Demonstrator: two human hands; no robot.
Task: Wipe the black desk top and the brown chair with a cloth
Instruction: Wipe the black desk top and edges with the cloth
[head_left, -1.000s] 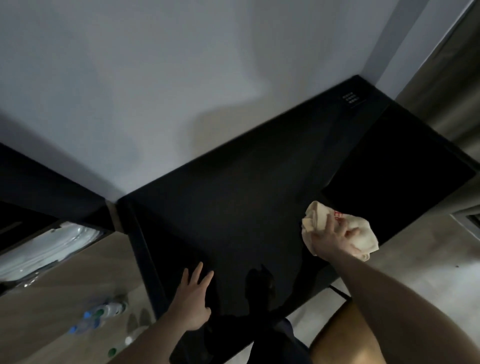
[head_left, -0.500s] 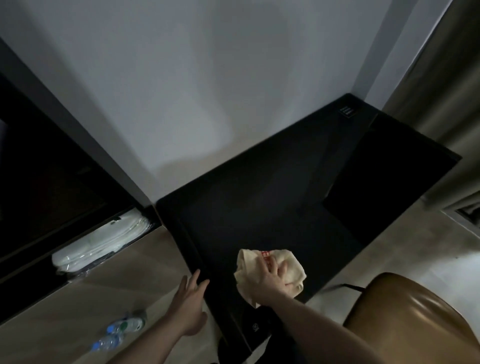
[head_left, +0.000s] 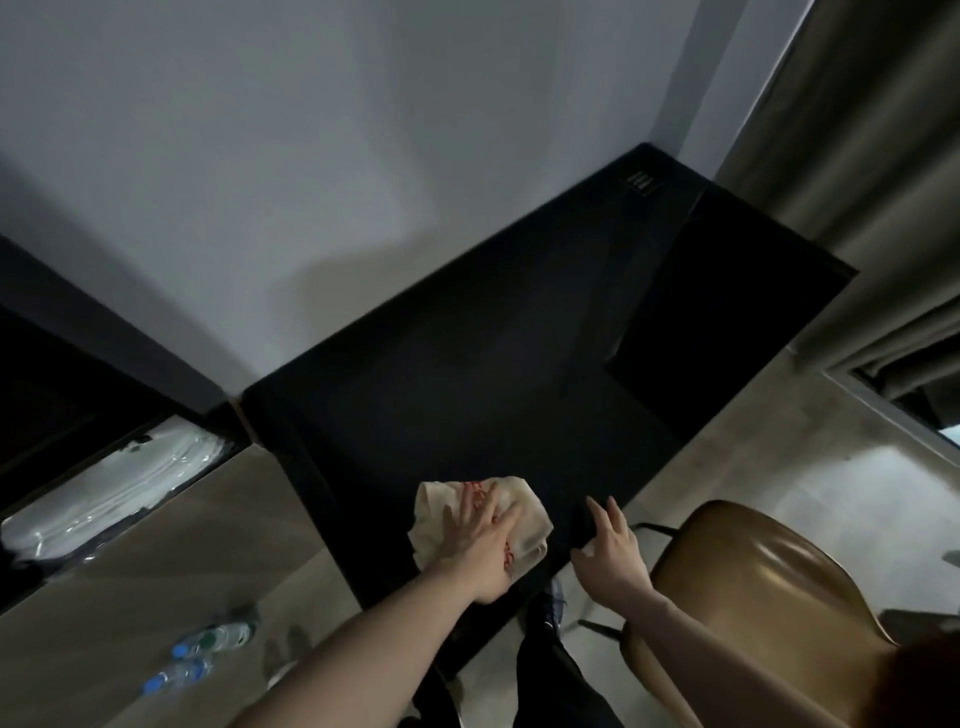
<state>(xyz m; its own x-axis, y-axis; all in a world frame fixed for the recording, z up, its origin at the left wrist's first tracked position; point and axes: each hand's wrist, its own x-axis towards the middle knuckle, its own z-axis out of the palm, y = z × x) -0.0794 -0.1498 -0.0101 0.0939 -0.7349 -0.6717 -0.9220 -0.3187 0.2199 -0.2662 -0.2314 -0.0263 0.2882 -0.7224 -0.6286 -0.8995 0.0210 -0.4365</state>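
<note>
Left hand (head_left: 480, 540) lies flat, fingers spread, pressing the cream cloth (head_left: 519, 525) onto the black desk top (head_left: 467, 374) near its front edge. Right hand (head_left: 610, 551) open, empty, at desk edge beside brown chair (head_left: 769, 577).

Count, head view:
- 1 black desk top (head_left: 467, 395)
- 1 brown chair (head_left: 769, 587), seat only partly in frame
- 1 cream cloth (head_left: 524, 512) with red print
- 2 bare hands: left hand (head_left: 480, 545), right hand (head_left: 613, 551)
- 2 plastic water bottles on the floor: one with a green label (head_left: 215, 636), one with blue caps (head_left: 176, 675)
- 1 clear-wrapped white bundle (head_left: 104, 493) in the low shelf at left; item count inside can't be told
- 1 curtain (head_left: 872, 171)
- 1 small vent-like plate (head_left: 641, 182) at the desk's far corner
</note>
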